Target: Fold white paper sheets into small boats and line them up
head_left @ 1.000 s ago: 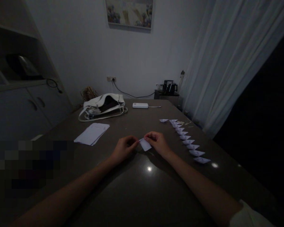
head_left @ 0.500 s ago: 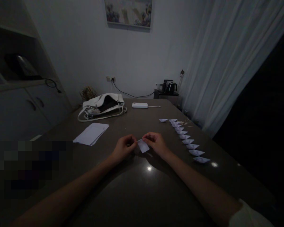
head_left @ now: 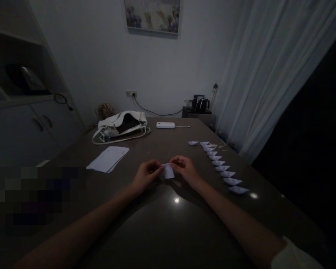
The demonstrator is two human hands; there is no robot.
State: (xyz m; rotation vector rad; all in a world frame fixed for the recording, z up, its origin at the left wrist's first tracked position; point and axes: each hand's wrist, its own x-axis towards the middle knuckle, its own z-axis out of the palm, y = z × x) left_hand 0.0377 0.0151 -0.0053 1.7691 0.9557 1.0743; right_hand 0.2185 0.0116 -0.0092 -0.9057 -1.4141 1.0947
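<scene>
A small folded piece of white paper (head_left: pixel 168 172) is held just above the dark table, between my two hands. My left hand (head_left: pixel 149 175) pinches its left upper edge between thumb and fingers. On the other side, my right hand (head_left: pixel 186 170) pinches the right upper corner. The fold layers are too small to make out. To the right, several white paper boats (head_left: pixel 218 163) stand in a slanting row along the table. A stack of white paper sheets (head_left: pixel 108 158) lies to the left of my hands.
A white handbag (head_left: pixel 120 125) sits open at the table's back left. Near the far edge lies a white power bank (head_left: pixel 165 125) with a short cable. Beyond the table, a black kettle (head_left: pixel 202 104) stands on a small cabinet. A sheer curtain (head_left: pixel 249 74) hangs at the right.
The folded paper has turned slightly between my fingers, its lower edge now more level. Both hands stay in nearly the same place.
</scene>
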